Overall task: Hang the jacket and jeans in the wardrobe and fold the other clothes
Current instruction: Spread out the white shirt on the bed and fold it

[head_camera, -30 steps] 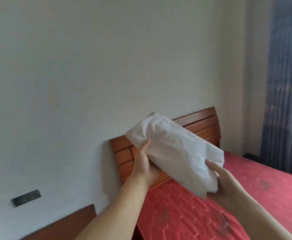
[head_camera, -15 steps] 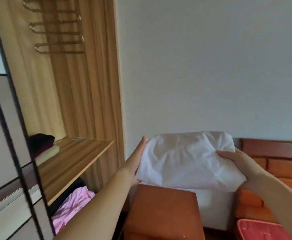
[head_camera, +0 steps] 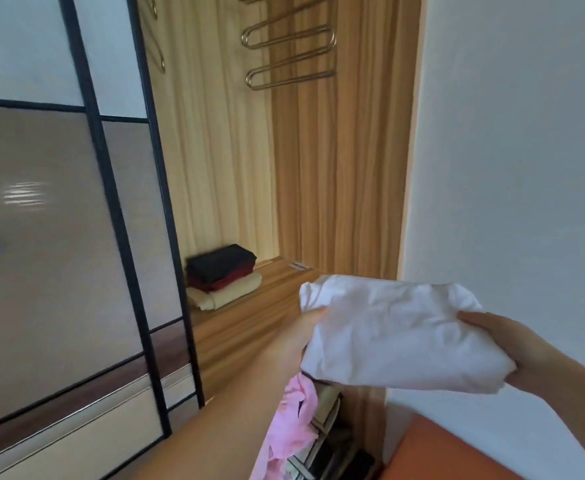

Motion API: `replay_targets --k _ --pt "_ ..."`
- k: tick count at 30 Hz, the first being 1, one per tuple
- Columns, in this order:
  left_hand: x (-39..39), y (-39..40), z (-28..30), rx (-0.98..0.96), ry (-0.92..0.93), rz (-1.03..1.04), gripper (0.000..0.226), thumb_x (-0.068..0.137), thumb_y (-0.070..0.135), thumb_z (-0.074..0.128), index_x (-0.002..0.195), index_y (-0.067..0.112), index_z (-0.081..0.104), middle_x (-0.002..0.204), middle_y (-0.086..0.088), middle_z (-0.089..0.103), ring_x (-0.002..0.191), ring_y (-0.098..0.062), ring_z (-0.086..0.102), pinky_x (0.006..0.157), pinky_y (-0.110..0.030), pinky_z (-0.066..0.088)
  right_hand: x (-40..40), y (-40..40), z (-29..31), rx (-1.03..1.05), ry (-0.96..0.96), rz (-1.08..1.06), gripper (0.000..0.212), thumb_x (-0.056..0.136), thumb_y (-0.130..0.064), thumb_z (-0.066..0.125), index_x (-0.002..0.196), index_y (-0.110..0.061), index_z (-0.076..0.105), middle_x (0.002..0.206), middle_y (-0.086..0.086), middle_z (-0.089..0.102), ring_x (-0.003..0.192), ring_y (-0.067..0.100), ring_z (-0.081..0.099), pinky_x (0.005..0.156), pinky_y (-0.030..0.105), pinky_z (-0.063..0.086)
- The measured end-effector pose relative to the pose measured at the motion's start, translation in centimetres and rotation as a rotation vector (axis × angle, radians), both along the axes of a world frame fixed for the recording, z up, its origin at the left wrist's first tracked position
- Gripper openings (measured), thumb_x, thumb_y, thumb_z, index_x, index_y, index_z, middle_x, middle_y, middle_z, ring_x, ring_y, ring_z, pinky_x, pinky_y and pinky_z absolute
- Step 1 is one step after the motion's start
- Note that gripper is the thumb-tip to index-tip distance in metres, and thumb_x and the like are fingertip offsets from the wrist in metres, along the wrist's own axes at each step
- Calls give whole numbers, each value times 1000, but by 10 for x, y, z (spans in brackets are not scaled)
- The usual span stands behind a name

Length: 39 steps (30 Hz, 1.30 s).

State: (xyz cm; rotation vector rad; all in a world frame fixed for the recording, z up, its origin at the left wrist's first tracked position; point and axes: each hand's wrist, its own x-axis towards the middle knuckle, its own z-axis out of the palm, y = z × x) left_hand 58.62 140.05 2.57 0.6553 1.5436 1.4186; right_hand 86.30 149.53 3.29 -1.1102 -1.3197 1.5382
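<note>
**Open shelf ahead, stack at its back left**

I hold the folded white garment (head_camera: 391, 334) between my left hand (head_camera: 301, 337) and right hand (head_camera: 512, 351), in front of the wardrobe shelf (head_camera: 249, 327). The near and right parts of the shelf lie bare. A stack of folded clothes (head_camera: 221, 275) fills its back left corner. The sliding door (head_camera: 76, 237) closes off the left, the white wall (head_camera: 509, 168) the right. Metal hangers (head_camera: 287, 57) hang high above, well apart from the shelf. Pink cloth (head_camera: 291, 431) bulges out below the shelf edge.

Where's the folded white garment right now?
In the head view it sits lower right, held between the left hand and right hand: the white garment is in the air before the wardrobe shelf, right of the folded stack.
</note>
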Motion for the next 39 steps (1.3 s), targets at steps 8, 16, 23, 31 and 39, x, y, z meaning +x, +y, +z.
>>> replay_targets --k 8,16,23,31,39 --pt "-73 49 -4 25 -43 407 22 101 30 49 81 21 52 98 -11 60 83 -18 56 70 -26 46 -114 119 4 -162 119 310 34 92 -25 57 113 1 65 105 20 72 93 31 69 80 43 51" --pt "-170 114 -36 44 -260 642 36 94 49 57 118 24 51 107 -6 63 96 -28 63 87 -42 55 -245 204 5 -150 89 576 34 80 -17 62 108 2 65 90 18 73 74 31 71 73 42 49" --pt "-299 195 -41 238 -214 687 36 97 37 55 128 19 59 114 -10 68 102 -31 65 89 -45 53 -393 308 10 -91 15 626 29 89 -11 51 112 4 62 86 17 73 76 32 69 63 39 54" --pt "-448 219 -5 194 -60 901 27 96 31 50 114 16 63 99 -10 69 87 -27 66 66 -34 53 -579 364 15 -75 95 743 33 92 -18 61 119 1 61 113 19 68 101 35 66 78 43 52" --pt "-485 248 -101 -135 230 917 42 99 18 41 141 13 46 121 -13 60 106 -30 58 92 -37 47 -647 379 -85 339 -590 610 56 99 -46 43 116 5 58 93 14 56 71 26 55 62 31 44"
